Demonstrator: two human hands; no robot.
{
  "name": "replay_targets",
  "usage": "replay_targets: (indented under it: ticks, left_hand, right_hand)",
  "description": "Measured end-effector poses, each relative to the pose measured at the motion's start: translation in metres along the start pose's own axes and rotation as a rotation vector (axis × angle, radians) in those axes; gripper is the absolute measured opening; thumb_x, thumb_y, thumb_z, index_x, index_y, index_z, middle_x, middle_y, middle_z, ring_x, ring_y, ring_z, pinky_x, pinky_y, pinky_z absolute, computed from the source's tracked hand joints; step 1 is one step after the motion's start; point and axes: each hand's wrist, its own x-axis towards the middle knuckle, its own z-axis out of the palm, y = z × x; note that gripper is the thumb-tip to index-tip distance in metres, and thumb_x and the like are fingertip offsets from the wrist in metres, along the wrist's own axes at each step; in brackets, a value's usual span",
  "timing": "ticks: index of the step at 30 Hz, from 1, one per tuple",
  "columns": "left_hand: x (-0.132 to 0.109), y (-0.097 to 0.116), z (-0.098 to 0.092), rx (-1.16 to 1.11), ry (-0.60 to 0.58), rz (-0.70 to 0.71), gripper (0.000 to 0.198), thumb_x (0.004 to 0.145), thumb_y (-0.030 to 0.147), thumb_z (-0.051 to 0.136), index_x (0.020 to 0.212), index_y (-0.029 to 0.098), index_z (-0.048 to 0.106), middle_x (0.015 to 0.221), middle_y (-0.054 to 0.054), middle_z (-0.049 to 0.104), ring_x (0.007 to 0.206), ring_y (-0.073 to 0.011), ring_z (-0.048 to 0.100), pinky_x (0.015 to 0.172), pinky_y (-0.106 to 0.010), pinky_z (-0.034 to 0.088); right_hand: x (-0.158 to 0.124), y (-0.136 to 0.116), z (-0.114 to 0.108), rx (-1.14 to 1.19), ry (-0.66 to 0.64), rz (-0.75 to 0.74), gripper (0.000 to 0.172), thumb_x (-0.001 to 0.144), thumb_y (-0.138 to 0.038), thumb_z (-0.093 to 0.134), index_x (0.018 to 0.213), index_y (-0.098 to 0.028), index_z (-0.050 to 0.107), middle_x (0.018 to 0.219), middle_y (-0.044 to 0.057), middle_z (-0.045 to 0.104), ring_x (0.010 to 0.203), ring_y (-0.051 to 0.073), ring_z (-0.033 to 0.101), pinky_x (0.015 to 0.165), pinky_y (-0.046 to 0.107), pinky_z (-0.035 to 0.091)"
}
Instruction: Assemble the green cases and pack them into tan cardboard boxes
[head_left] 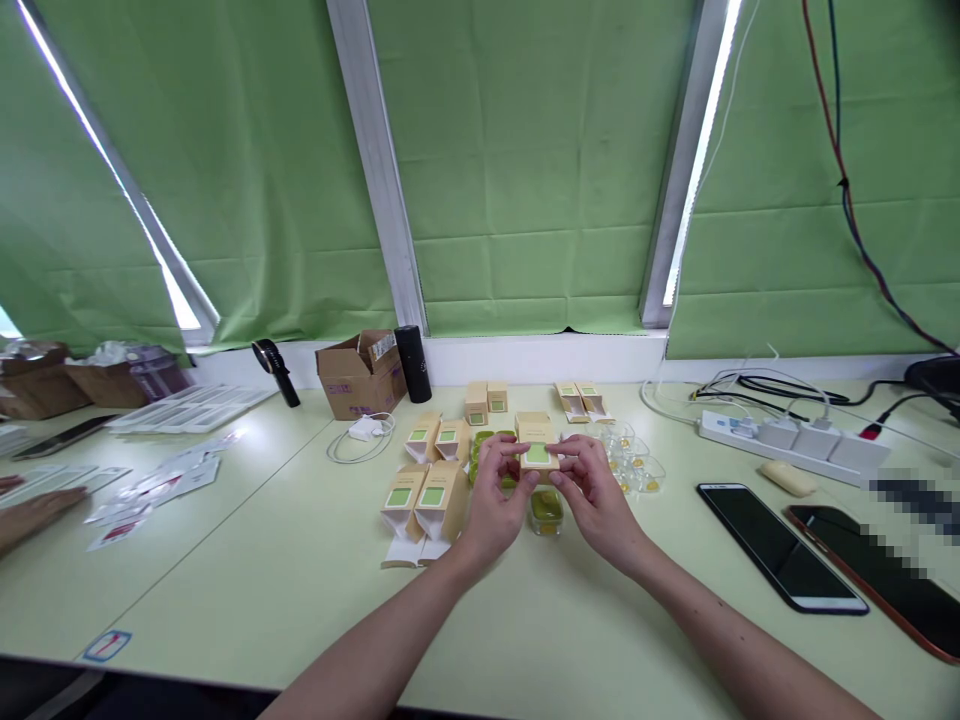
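Note:
A small kraft cardboard box point(537, 430) with a green label is held up between both hands over the table. My left hand point(496, 495) pinches its left side, and my right hand point(598, 495) grips its right side. Just below the box stands a small clear jar point(546, 512) with a green top. More green-topped jars point(480, 440) are partly hidden behind my left hand. Left of that hand, several kraft boxes point(442, 497) with green labels stand with flaps folded out. Beside my right hand sit several clear plastic containers point(637, 468) with yellowish spots.
Two phones point(780, 545) lie at the right, near a bar of soap-like material point(787, 478) and a power strip point(795, 447). A cardboard carton point(361, 378) and a black cylinder point(413, 364) stand at the back. Another person's hand point(37, 515) rests at far left.

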Motion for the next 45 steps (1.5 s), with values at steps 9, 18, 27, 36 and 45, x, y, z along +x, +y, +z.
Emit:
replay_targets:
  ticks: [9,18,27,36,45]
  left_hand:
    - [-0.003,0.018,-0.006,0.179,-0.018,0.081,0.037,0.1,0.033,0.068,0.137,0.031,0.063,0.155,-0.012,0.046,0.149,-0.0318,0.044,0.118,-0.05,0.044]
    - [-0.003,0.014,-0.01,0.424,-0.018,0.237,0.047,0.104,0.032,0.06,0.151,0.032,0.057,0.157,-0.011,0.046,0.151,-0.0314,0.042,0.123,-0.054,0.041]
    - [0.0,0.013,-0.009,0.198,-0.001,0.053,0.047,0.106,0.04,0.059,0.15,0.025,0.056,0.154,-0.013,0.059,0.145,-0.0297,0.053,0.121,-0.05,0.045]
    - [0.004,0.005,-0.003,-0.127,0.099,-0.052,0.07,0.097,0.054,0.07,0.152,0.028,0.036,0.145,-0.015,0.058,0.133,-0.0267,0.061,0.113,-0.044,0.051]
    - [0.011,0.003,-0.01,-0.167,0.194,-0.13,0.067,0.092,0.046,0.076,0.145,0.027,0.039,0.13,-0.012,0.064,0.111,-0.0241,0.068,0.099,-0.04,0.056]
  right_hand:
    - [0.0,-0.001,-0.003,0.02,-0.022,-0.017,0.037,0.104,-0.046,0.061,0.14,-0.038,0.061,0.161,0.008,0.041,0.129,0.024,0.063,0.114,0.047,0.054]
    - [-0.003,-0.002,-0.005,0.004,-0.043,-0.03,0.049,0.105,-0.047,0.06,0.152,-0.042,0.051,0.168,0.004,0.045,0.164,0.03,0.026,0.13,0.059,0.031]
    - [-0.008,-0.014,-0.004,-0.046,-0.117,-0.163,0.067,0.108,-0.049,0.051,0.166,-0.042,0.018,0.177,0.005,0.025,0.162,0.028,0.03,0.131,0.058,0.032]
    - [-0.015,-0.021,-0.005,-0.39,-0.281,-0.425,0.071,0.106,-0.028,0.048,0.167,-0.031,0.012,0.173,0.012,0.032,0.162,0.033,0.029,0.132,0.069,0.021]
    - [-0.01,-0.012,-0.008,-0.442,-0.14,-0.297,0.054,0.094,-0.02,0.059,0.141,-0.028,0.034,0.144,0.015,0.049,0.142,0.034,0.044,0.116,0.058,0.044]
